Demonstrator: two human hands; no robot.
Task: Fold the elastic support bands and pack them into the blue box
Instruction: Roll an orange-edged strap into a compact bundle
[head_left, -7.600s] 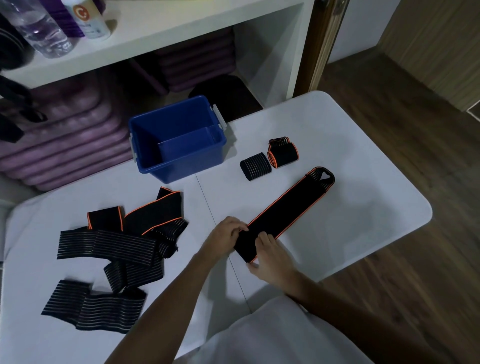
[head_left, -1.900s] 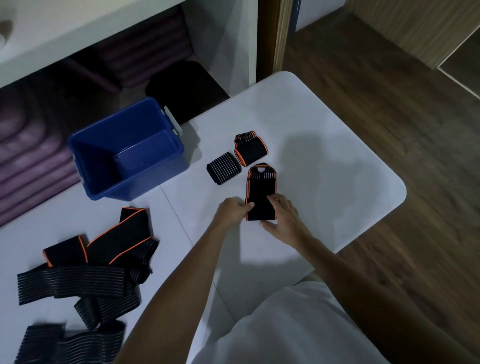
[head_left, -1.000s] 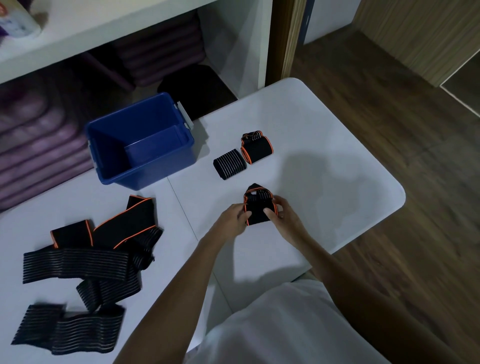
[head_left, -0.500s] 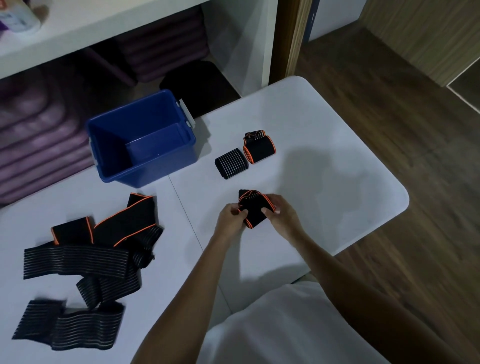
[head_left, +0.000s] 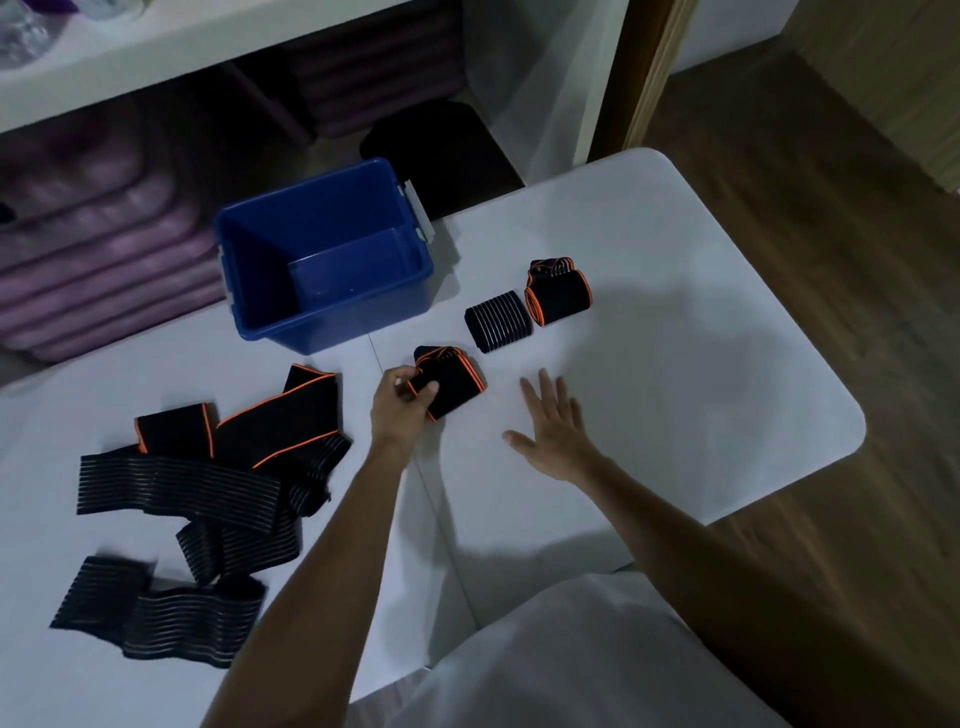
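Left hand (head_left: 402, 410) grips the folded black elastic band with orange trim (head_left: 451, 383), fingers curled round its near end, just in front of the open blue plastic box (head_left: 332, 306). Right hand (head_left: 553, 428) is spread flat with straight fingers over the white counter (head_left: 701, 395), holding nothing, beside the band but apart from it. Two finished bundles lie to the right of the box: a black ribbed roll with pale stripes (head_left: 498, 321) and, touching it, a black roll edged in orange (head_left: 558, 299). A loose heap of unfolded black bands (head_left: 218, 467) sprawls at the counter's left. Bare counter stretches from the right hand to the rounded far-right corner. The box stands at the counter's back edge, nothing visible inside it.
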